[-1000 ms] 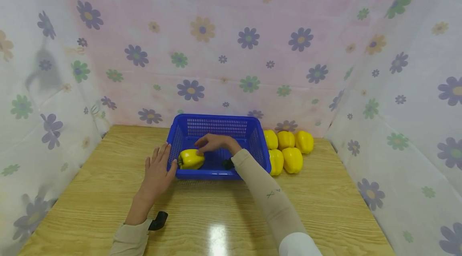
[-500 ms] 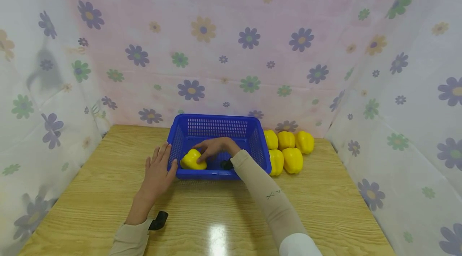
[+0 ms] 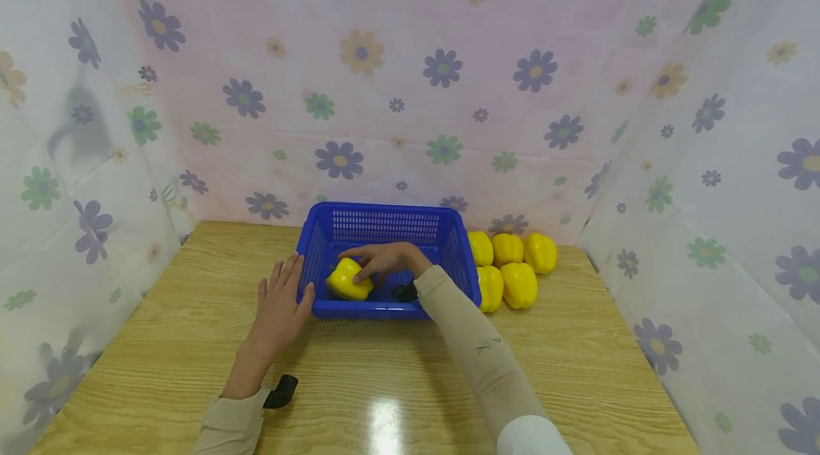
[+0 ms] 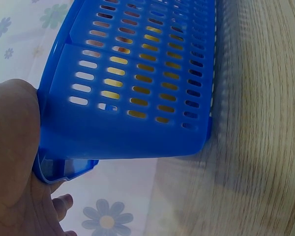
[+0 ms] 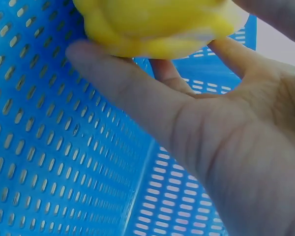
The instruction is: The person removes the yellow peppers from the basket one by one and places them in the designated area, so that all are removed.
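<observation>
A yellow bell pepper point(image 3: 346, 283) is in the left front part of the blue perforated basket point(image 3: 384, 310). My right hand point(image 3: 387, 260) reaches into the basket and grips the pepper between thumb and fingers. In the right wrist view the thumb lies along one side of the pepper point(image 5: 157, 24), with other fingers beyond it. Against the basket's left rim rests my left hand point(image 3: 280, 307), its fingers extended. Through the slots of the basket wall point(image 4: 123, 140), the left wrist view shows bits of yellow.
Several more yellow bell peppers point(image 3: 519, 285) stand in two rows on the wooden table point(image 3: 359, 377), close to the basket's right side. A flowered cloth point(image 3: 410, 85) hangs behind the table and along both sides. A black wrist-worn piece point(image 3: 282, 392) sticks out beside the left sleeve.
My right hand has taken hold of the pepper, which has turned and shifted slightly right and up inside the basket. The left hand has stayed at the rim.
</observation>
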